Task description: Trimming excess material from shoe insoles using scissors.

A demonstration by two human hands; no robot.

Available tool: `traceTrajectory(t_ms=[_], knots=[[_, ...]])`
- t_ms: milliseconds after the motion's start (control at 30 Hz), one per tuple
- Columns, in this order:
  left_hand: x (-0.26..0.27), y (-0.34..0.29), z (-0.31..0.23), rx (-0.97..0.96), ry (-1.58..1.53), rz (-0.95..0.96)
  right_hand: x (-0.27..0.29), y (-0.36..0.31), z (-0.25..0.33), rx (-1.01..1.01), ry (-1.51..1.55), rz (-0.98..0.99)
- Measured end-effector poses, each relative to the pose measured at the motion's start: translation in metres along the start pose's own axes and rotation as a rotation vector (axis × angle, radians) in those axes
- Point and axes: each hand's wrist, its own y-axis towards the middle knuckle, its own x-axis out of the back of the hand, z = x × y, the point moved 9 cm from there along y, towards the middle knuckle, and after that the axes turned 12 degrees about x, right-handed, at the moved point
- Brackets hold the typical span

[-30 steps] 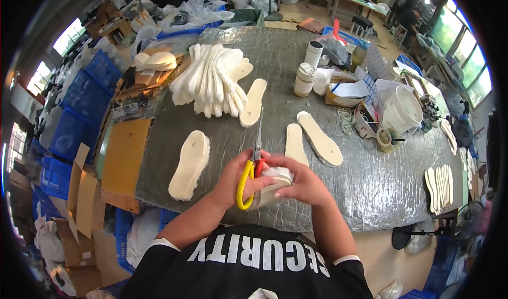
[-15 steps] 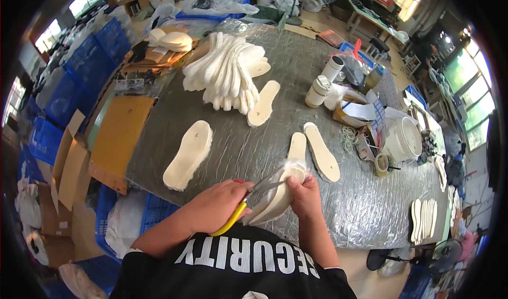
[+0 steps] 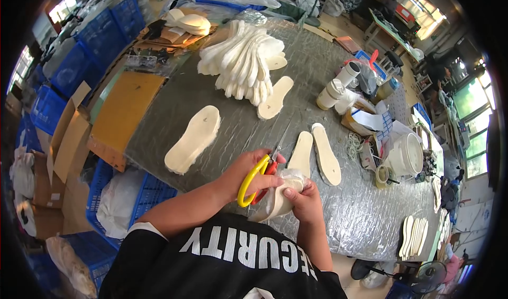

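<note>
Insole (image 3: 280, 197) | right hand (image 3: 302, 201) fingers grip it | left hand (image 3: 247, 171) fingers closed on yellow scissors (image 3: 256, 176)

**Cartons, crates and bottles around the bench**

Flattened brown cardboard cartons (image 3: 69, 140) lie at left. Blue plastic crates (image 3: 84, 61) stack at upper left. Two white bottles (image 3: 338, 85) stand right of centre, beside an open cardboard box (image 3: 365, 122) with white papers.

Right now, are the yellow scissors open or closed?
Cannot tell for sure. The left hand grips the yellow scissors, and their thin blades point up the table, too small to show a gap.
</note>
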Motion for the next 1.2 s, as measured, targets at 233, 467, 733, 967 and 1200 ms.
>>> traceTrajectory(t_ms=[233, 467, 733, 967, 1200], knots=[[-0.005, 0.003, 0.015, 0.062, -0.194, 0.070, 0.002, -0.004, 0.000, 0.025, 0.108, 0.033], [0.005, -0.045, -0.022, -0.443, 0.911, -0.208, 0.015, -0.008, 0.009, 0.066, 0.070, -0.098], [-0.012, -0.073, -0.020, -0.341, 1.103, -0.084, 0.017, -0.010, 0.013, 0.119, -0.019, -0.124], [-0.010, -0.068, 0.000, -0.239, 1.118, -0.053, 0.001, -0.008, 0.027, 0.223, -0.070, -0.047], [-0.018, -0.064, 0.000, -0.203, 1.012, 0.076, -0.005, -0.009, 0.024, 0.170, -0.130, -0.016]])
